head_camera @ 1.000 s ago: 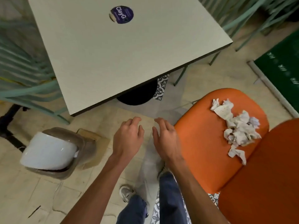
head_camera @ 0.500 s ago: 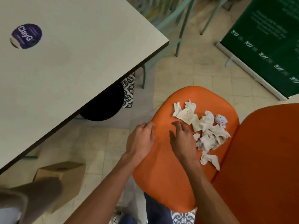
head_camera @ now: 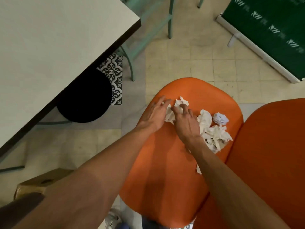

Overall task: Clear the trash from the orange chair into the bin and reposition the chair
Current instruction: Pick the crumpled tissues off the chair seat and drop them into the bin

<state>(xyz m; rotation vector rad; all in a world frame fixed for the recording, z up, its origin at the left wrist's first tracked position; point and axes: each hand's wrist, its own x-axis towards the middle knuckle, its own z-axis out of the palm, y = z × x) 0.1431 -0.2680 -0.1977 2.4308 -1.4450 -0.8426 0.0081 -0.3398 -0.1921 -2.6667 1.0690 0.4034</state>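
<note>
Gathering step on the orange chair: the left hand presses straight-fingered against crumpled napkins, while the right hand curls over them. Next, probably: scoop the pile.

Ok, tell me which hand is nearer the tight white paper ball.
Right. The right hand, fingers curled on a crumpled napkin, is just left of the paper ball; the left hand is farther left.

Two bare hands mid-frame: left hand, right hand. Two smooth orange chair surfaces, one centre, one at the right edge. Crumpled white paper wads: five showing, maybe more under the hands. One pale square table upper left, one brown cardboard box lower left, one green banner upper right.
</note>
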